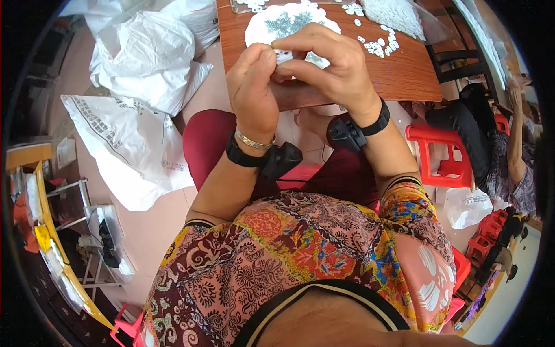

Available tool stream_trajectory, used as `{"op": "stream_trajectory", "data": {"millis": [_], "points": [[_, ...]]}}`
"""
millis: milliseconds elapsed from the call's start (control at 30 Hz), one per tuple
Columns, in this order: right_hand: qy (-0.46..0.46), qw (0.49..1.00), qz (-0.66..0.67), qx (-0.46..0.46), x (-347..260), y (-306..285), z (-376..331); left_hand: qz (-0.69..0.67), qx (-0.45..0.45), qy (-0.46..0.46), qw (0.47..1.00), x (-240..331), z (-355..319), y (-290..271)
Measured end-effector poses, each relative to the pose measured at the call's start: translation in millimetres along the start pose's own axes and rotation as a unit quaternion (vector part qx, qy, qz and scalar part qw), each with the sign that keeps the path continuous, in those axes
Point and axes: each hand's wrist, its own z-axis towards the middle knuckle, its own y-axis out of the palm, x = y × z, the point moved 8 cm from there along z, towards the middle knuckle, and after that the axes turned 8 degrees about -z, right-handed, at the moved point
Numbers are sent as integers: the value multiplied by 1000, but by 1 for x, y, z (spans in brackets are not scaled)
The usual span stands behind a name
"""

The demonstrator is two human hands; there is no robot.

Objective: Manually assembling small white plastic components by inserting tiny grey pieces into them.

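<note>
Above the near edge of the brown table [413,81], my two hands meet over a small white piece [283,56] with dark spots on it. My right hand [341,66] pinches it between thumb and forefinger. My left hand [252,81] is closed, its thumb and fingertips pressed together at the piece's left side; its far fingers are hidden. Just beyond the hands lies a white sheet or shallow dish [257,29] bearing a heap of small grey metal-looking parts [287,23]. Several loose white oval pieces [378,46] are scattered to the right.
A clear bag of white pieces [393,16] lies at the table's far right, and a tray [240,7] at the far left. Large white sacks [144,58] stand on the floor to my left. A red stool [442,156] and another person [514,150] are at right.
</note>
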Motion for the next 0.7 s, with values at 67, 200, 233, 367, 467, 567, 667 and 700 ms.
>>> {"op": "stream_trajectory", "data": {"millis": [67, 200, 233, 367, 467, 567, 667, 700], "points": [[11, 1000, 18, -7, 8, 0, -1, 2, -8, -51, 999, -5, 4, 0], [45, 997, 58, -36, 15, 5, -2, 36, 4, -53, 998, -7, 9, -4], [53, 996, 68, -38, 16, 5, -2, 35, 6, -48, 998, -7, 10, -5], [52, 996, 60, -42, 17, 4, -2, 22, 10, -74, 997, -8, 11, -3], [58, 997, 30, -38, 20, 1, -3, 12, 4, -100, 995, -14, 10, -2], [59, 997, 13, -42, 20, 0, -2, -35, 16, -123, 992, -21, 9, -5], [33, 998, 12, -49, 16, -2, 1, -70, -22, -143, 987, -25, 10, -7], [33, 998, 12, -54, 15, -2, 1, -81, -28, -154, 984, -27, 9, -7]]}}
